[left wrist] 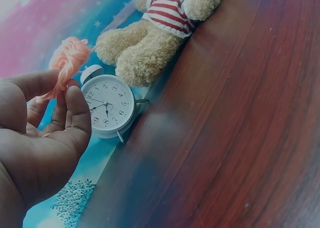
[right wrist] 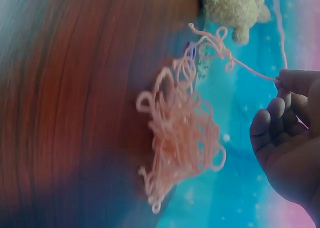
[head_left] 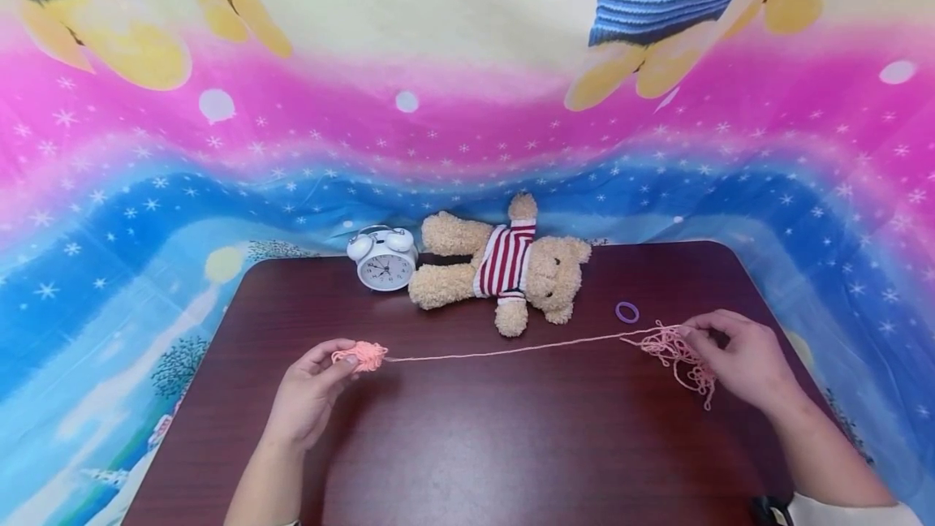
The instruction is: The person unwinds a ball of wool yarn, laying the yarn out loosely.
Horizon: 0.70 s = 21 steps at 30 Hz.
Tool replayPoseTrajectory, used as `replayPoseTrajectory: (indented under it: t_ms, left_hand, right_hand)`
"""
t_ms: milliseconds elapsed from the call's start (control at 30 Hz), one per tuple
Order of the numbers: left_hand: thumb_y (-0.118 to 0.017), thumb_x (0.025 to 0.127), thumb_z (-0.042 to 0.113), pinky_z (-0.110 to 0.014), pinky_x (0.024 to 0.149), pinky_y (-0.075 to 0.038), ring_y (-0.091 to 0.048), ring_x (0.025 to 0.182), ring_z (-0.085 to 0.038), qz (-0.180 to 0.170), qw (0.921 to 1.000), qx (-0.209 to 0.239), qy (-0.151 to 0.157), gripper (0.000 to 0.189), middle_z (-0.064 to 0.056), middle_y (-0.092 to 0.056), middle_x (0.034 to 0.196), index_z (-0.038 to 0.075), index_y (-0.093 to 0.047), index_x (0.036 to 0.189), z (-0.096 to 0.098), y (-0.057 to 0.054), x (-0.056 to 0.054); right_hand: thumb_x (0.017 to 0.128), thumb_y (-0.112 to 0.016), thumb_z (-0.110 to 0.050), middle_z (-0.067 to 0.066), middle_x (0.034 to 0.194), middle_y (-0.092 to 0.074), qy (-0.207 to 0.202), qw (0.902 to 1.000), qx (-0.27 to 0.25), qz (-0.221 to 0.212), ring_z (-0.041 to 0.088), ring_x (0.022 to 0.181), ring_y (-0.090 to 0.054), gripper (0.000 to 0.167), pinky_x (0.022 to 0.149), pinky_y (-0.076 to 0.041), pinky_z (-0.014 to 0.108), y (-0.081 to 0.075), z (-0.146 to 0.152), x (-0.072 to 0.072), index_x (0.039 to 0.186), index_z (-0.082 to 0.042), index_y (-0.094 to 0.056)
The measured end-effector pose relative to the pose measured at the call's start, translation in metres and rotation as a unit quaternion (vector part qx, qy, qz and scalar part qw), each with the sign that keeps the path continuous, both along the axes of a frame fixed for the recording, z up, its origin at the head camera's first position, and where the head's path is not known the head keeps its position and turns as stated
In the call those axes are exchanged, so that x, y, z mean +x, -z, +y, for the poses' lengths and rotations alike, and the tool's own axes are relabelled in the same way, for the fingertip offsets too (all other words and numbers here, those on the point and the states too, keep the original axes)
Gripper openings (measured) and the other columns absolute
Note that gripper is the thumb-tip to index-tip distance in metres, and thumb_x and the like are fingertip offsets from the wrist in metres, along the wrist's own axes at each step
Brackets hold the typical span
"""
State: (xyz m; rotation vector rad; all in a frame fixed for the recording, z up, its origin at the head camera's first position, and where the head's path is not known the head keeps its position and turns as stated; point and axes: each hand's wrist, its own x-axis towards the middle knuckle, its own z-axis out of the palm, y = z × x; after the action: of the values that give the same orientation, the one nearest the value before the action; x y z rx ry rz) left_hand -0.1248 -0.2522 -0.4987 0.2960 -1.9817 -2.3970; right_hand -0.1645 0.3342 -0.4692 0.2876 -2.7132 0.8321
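Note:
My left hand (head_left: 310,392) pinches a small wound bundle of peach yarn (head_left: 368,355) between thumb and fingers, raised at the left side of the table. From that bundle a single strand (head_left: 504,352) runs nearly straight across to the right. At its other end my right hand (head_left: 745,355) pinches the strand between thumb and forefinger, as the right wrist view shows. A loose, curly tangle of the same yarn (right wrist: 182,133) hangs close by the right hand, with several loops sticking out.
A teddy bear (head_left: 504,262) in a red-and-white striped shirt lies along the table's back edge. Left of it stands a white twin-bell alarm clock (head_left: 385,266). A purple ring-shaped band (head_left: 626,312) lies near the right hand. Printed cloth (head_left: 467,128) hangs behind the dark wooden table (head_left: 467,445).

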Motion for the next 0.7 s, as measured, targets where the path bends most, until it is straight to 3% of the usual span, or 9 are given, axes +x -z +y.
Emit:
replayPoseTrajectory:
  t_ms: [233, 400, 567, 633, 700]
  left_hand:
    - [-0.072, 0.096, 0.001, -0.028, 0.083, -0.06, -0.068, 0.088, -0.013, -0.002, 1.0, -0.007, -0.004, 0.021, -0.002, -0.069, 0.101, 0.003, -0.07, 0.117, -0.008, -0.002, 0.002]
    - [-0.071, 0.096, 0.001, -0.028, 0.083, -0.059, -0.068, 0.088, -0.012, 0.0, 0.9999, -0.007, -0.01, 0.021, -0.001, -0.069, 0.101, 0.003, -0.07, 0.117, -0.014, -0.002, 0.002]
    - [-0.071, 0.097, 0.0, -0.027, 0.083, -0.059, -0.068, 0.088, -0.012, 0.009, 0.9999, 0.001, -0.011, 0.02, 0.0, -0.069, 0.101, 0.004, -0.07, 0.116, -0.02, -0.001, 0.002]
    - [-0.07, 0.096, -0.001, -0.027, 0.083, -0.059, -0.067, 0.088, -0.012, 0.011, 0.9998, 0.005, -0.015, 0.02, 0.0, -0.069, 0.101, 0.004, -0.071, 0.115, -0.022, -0.001, 0.002]
    - [-0.07, 0.096, -0.001, -0.026, 0.082, -0.059, -0.067, 0.087, -0.011, 0.011, 0.9998, 0.005, -0.018, 0.02, 0.001, -0.069, 0.101, 0.005, -0.071, 0.115, -0.025, -0.001, 0.002]
  right_hand:
    - [0.095, -0.076, -0.019, -0.001, 0.097, -0.073, 0.025, 0.9996, 0.0, 0.014, 0.003, 0.063, -0.054, 0.007, 0.057, -0.04, 0.02, 0.0, 0.028, 0.001, 0.101, -0.016, -0.078]
    - [0.094, -0.077, -0.017, 0.003, 0.098, -0.073, 0.041, 0.9991, -0.005, 0.008, -0.01, 0.079, -0.05, 0.011, 0.065, -0.041, 0.018, -0.001, 0.046, 0.004, 0.103, -0.011, -0.078]
    - [0.095, -0.077, -0.021, -0.01, 0.098, -0.07, 0.061, 0.9981, -0.001, -0.001, -0.016, 0.084, -0.047, 0.012, 0.066, -0.04, 0.017, -0.004, 0.062, 0.009, 0.103, -0.013, -0.078]
    - [0.095, -0.077, -0.022, -0.006, 0.098, -0.072, 0.067, 0.9977, 0.003, -0.004, -0.014, 0.079, -0.048, 0.012, 0.062, -0.041, 0.016, -0.003, 0.067, 0.01, 0.103, -0.013, -0.078]
    - [0.095, -0.077, -0.023, 0.009, 0.099, -0.076, 0.077, 0.9969, 0.012, -0.007, -0.017, 0.078, -0.045, 0.014, 0.061, -0.04, 0.017, -0.003, 0.073, 0.011, 0.103, -0.012, -0.077]
